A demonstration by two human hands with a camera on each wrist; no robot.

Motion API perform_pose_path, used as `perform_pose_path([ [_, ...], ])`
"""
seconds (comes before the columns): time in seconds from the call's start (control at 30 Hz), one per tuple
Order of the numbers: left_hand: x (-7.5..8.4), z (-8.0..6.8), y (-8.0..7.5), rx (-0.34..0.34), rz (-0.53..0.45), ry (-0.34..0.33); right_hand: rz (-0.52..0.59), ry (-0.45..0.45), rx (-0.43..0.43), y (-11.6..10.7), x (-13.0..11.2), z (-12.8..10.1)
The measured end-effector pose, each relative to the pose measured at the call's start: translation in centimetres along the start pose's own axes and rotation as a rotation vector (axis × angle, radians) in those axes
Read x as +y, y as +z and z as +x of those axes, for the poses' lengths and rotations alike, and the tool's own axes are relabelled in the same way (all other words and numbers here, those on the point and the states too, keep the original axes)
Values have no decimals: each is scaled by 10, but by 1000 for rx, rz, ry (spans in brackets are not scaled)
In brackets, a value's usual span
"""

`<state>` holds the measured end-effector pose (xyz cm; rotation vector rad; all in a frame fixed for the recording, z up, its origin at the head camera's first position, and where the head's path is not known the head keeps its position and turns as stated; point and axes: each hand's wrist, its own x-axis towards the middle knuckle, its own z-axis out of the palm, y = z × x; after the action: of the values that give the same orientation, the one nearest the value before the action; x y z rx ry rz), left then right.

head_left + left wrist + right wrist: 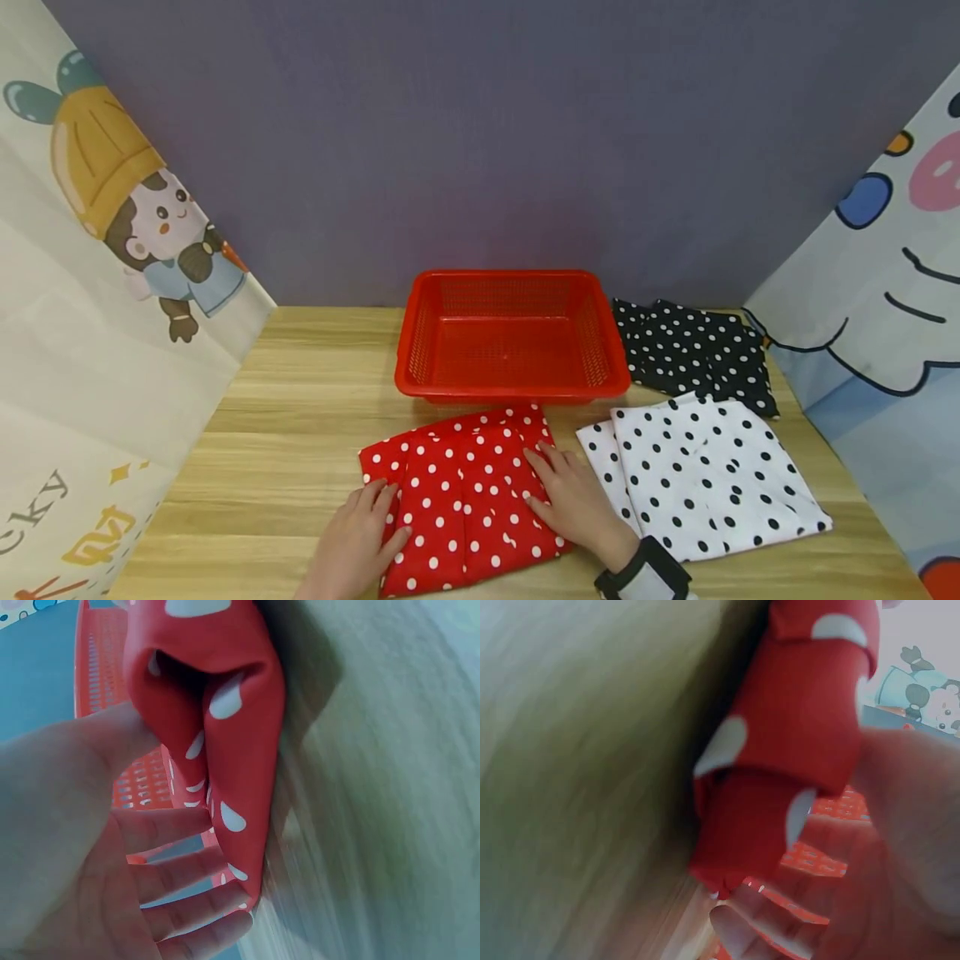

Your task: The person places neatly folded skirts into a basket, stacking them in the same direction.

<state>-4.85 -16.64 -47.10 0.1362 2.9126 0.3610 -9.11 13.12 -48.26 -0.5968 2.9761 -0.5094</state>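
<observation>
Both my hands, left and right, lie flat on the red dotted cloth, grip loose, fingers straight, red basket just behind.

wooden table – red basket, red dotted cloth, white dotted cloth, black dotted cloth

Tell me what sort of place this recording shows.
Probably a staged tabletop recording booth, not a home: a wooden table boxed in by a plain purple backdrop and cartoon-printed side panels, with only a red basket and folded polka-dot cloths laid out.
</observation>
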Motion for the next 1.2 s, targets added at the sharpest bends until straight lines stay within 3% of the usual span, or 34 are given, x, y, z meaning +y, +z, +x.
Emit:
perform_pose_path([
  [0.2,1,2,0,-2,4,13,-21,22,4,0,-2,-3],
  [0.47,3,10,3,5,12,85,-9,78,-9,-5,0,-10],
  [0.97,23,27,4,8,15,187,25,186,25,-6,17,-23],
  [1.2,29,32,5,0,1,188,47,219,35,-8,19,-27],
])
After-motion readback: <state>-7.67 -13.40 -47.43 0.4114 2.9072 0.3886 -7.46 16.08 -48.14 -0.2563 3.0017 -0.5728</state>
